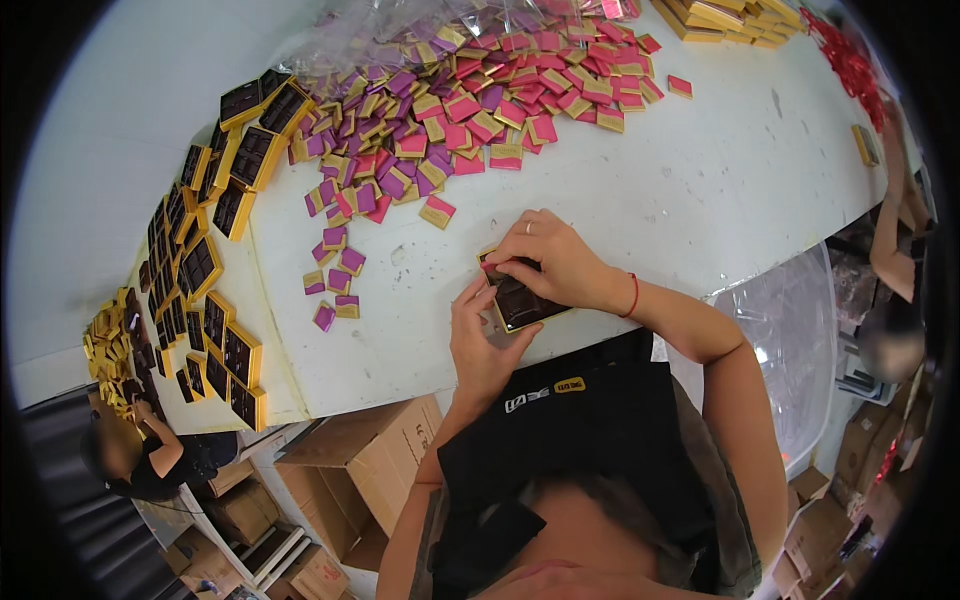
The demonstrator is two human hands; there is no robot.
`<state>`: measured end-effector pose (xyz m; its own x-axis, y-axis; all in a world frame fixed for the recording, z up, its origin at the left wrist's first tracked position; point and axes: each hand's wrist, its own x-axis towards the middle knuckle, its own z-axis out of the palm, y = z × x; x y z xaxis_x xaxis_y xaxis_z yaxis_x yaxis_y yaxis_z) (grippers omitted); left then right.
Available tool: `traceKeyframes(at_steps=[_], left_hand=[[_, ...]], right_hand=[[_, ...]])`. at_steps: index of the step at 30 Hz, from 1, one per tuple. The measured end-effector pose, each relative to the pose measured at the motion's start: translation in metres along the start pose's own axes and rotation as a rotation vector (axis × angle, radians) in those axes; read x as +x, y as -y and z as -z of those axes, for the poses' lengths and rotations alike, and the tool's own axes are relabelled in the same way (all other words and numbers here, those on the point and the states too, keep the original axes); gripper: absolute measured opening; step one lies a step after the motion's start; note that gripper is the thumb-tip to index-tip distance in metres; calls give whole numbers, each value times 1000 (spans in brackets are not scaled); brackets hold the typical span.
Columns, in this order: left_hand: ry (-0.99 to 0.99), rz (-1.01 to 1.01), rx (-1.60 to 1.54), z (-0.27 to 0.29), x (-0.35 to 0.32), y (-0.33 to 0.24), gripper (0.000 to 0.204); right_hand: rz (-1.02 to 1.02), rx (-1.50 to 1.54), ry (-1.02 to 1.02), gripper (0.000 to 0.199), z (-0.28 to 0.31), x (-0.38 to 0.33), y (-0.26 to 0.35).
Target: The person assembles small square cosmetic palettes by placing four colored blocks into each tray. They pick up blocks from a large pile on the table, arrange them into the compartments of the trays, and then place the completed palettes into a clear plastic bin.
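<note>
At the table's near edge I have a gold-edged box with a dark brown compartment tray [522, 303] in it. My left hand [480, 345] is closed round the box's left side, thumb along the near edge. Over the box's far part, my right hand [555, 262] is closed, thumb and fingers pinched at the far left corner. A bit of pink shows under those fingertips, most likely a small wrapped square; the hand hides most of it. Beyond my hands lies a big heap of small wrapped squares [480, 125], pink-and-gold and purple-and-gold.
Several gold boxes with dark trays [200, 265] stand stacked along the left. Flat gold boxes [735, 20] and red ribbons [848, 65] lie far right. Clear plastic [400, 40] covers the heap's back. A cardboard box [365, 455] stands below the table. Other people work far left and right.
</note>
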<state>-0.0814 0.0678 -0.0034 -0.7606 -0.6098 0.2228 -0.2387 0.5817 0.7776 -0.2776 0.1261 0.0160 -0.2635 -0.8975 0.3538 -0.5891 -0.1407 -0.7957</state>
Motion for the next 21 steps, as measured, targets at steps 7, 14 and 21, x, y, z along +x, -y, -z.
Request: traceKeyframes(at_steps=[7, 14, 21], left_hand=[[-6, -198, 49, 1, 12, -7, 87], [175, -227, 206, 8, 15, -2, 86], [145, -223, 144, 7, 15, 2, 80]], right_hand=[[240, -261, 4, 8, 7, -4, 0], [16, -299, -70, 29, 3, 91, -30], [-55, -561, 22, 34, -42, 135, -57]])
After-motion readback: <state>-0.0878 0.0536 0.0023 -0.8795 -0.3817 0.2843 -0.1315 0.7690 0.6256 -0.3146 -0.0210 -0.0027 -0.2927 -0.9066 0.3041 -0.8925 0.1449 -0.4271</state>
